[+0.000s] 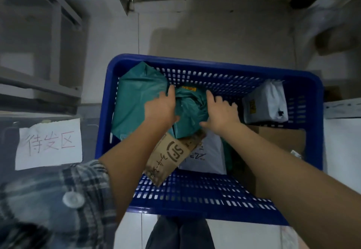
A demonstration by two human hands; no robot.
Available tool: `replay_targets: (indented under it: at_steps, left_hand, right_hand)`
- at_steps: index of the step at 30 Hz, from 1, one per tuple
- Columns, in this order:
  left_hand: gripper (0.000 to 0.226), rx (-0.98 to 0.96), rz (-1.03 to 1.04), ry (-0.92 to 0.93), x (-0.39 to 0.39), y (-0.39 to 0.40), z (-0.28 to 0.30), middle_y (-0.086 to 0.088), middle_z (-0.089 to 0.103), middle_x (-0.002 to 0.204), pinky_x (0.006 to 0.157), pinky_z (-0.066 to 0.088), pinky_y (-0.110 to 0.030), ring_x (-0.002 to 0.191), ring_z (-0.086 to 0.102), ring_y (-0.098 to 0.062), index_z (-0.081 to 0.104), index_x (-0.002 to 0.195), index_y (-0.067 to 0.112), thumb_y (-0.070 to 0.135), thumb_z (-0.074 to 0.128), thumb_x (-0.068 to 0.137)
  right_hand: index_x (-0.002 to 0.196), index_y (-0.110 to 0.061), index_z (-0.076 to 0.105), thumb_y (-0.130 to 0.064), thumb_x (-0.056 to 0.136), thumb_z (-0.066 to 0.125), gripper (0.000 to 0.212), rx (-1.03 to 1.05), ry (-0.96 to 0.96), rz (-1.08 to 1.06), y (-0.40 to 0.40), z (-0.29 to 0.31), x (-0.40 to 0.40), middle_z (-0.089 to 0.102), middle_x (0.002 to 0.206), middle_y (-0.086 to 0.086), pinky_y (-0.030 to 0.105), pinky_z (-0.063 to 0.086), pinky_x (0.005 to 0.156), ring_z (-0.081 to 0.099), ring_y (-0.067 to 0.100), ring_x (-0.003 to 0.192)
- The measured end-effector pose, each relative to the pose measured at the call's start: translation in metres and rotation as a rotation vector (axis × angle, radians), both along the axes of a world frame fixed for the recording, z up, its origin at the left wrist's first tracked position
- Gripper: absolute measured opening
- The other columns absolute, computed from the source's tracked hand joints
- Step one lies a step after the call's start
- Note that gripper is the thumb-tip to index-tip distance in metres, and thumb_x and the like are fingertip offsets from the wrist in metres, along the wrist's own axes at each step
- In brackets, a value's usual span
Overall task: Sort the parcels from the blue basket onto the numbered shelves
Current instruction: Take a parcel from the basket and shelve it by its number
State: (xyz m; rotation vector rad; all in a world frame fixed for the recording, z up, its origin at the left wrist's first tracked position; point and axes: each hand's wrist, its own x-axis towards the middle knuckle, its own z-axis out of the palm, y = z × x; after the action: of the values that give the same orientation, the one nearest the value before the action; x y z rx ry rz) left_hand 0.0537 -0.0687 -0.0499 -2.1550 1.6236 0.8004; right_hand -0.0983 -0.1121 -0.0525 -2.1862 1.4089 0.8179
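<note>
A blue perforated basket [304,84] stands on the floor in front of me with several parcels inside. Both my hands reach into it around a crumpled green bag parcel [190,110] with a yellow label at its far end. My left hand [162,108] lies against its left side, fingers extended. My right hand [220,110] rests on its right side, thumb toward me. A larger green bag [136,100] sits at the left, a brown cardboard envelope [170,157] below, a white bag [209,155] beside it, and a white-grey parcel [265,102] at the right.
A brown carton [281,137] fills the basket's right side. Grey metal shelving [39,72] stands at the left, with a handwritten paper sign [49,144] on a dark surface below it. More parcels lie blurred at the upper right. A white surface [343,141] borders the basket's right.
</note>
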Motion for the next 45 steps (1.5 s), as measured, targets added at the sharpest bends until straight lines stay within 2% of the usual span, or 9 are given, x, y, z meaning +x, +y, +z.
replay_targets:
  at_steps: [5,13,19,21,24,32,36,39,45]
  left_hand:
    - [0.045,-0.091,0.027,-0.041,-0.015,0.011,-0.004,-0.016,0.051,0.118,0.063,0.034,-0.036,0.101,0.057,-0.034,0.034,0.128,0.009,0.022,0.057,0.091]
    - [0.036,-0.011,-0.043,0.015,-0.030,0.026,0.024,-0.011,0.055,0.113,0.064,0.035,-0.034,0.099,0.060,-0.032,0.038,0.124,0.010,0.007,0.050,0.090]
    - [0.039,0.000,-0.345,0.039,-0.061,0.043,0.053,-0.010,0.053,0.118,0.067,0.034,-0.034,0.105,0.057,-0.032,0.042,0.123,0.012,0.009,0.055,0.087]
    - [0.036,0.022,-0.489,0.064,-0.078,0.052,0.057,-0.012,0.051,0.120,0.069,0.037,-0.035,0.106,0.056,-0.033,0.042,0.124,0.011,0.009,0.052,0.090]
    - [0.036,0.060,-0.635,0.033,-0.105,0.065,0.060,-0.017,0.049,0.120,0.079,0.049,-0.040,0.104,0.056,-0.035,0.040,0.125,0.006,0.010,0.051,0.092]
    - [0.031,0.037,-0.759,0.028,-0.127,0.099,0.068,-0.022,0.046,0.115,0.081,0.044,-0.048,0.098,0.053,-0.037,0.040,0.120,0.001,0.012,0.050,0.093]
    - [0.042,-0.004,-0.657,0.232,-0.118,0.105,0.060,-0.019,0.043,0.126,0.098,0.033,-0.047,0.115,0.044,-0.036,0.041,0.124,0.004,0.012,0.057,0.087]
    - [0.037,-0.248,-0.436,0.489,-0.096,0.107,0.048,-0.014,0.051,0.113,0.090,0.039,-0.042,0.110,0.046,-0.033,0.056,0.110,0.007,0.016,0.062,0.075]
    - [0.047,-0.122,0.420,0.618,-0.053,0.099,0.032,-0.003,0.043,0.121,0.088,0.033,-0.026,0.117,0.039,-0.016,0.050,0.121,0.016,0.037,0.064,0.081]
  right_hand:
    - [0.146,-0.013,0.017,-0.043,0.091,0.054,0.073,0.087,-0.049,-0.046,0.014,-0.011,0.000,0.043,0.135,0.017,0.046,0.037,0.098,0.045,0.035,0.121]
    - [0.097,-0.008,0.048,-0.006,0.090,0.048,0.007,0.105,-0.413,-0.502,0.038,0.001,-0.015,0.054,0.084,0.015,0.034,0.038,0.055,0.055,0.034,0.076]
    - [0.076,-0.001,0.060,-0.014,0.085,0.050,0.018,0.178,-0.482,-1.069,0.014,0.014,-0.031,0.062,0.086,0.018,0.039,0.047,0.078,0.059,0.037,0.090]
    - [0.091,-0.008,0.056,-0.031,0.089,0.055,0.023,0.250,-0.489,-1.128,0.008,0.022,-0.032,0.057,0.096,0.011,0.032,0.040,0.076,0.055,0.029,0.092]
    - [0.141,-0.010,0.030,-0.052,0.075,0.070,0.087,0.436,-0.292,-0.912,0.015,0.021,-0.030,0.043,0.135,0.007,0.029,0.036,0.097,0.045,0.027,0.124]
    - [0.148,-0.022,-0.005,-0.038,0.057,0.088,0.132,0.462,-0.307,-1.156,0.063,-0.022,-0.045,0.029,0.146,0.013,0.047,0.031,0.111,0.033,0.031,0.134]
    - [0.144,-0.013,0.016,-0.026,0.065,0.081,0.102,0.333,-0.356,-1.189,0.077,-0.029,-0.057,0.048,0.130,0.011,0.045,0.041,0.103,0.048,0.030,0.121]
    - [0.133,-0.014,0.042,-0.044,0.057,0.075,0.088,0.385,-0.378,-1.169,0.083,-0.042,-0.077,0.059,0.123,0.007,0.044,0.048,0.097,0.058,0.025,0.108]
    - [0.134,-0.016,0.044,-0.011,0.095,0.052,0.040,0.579,-0.500,-1.185,0.090,0.008,-0.104,0.055,0.118,0.002,0.026,0.049,0.072,0.053,0.018,0.097]
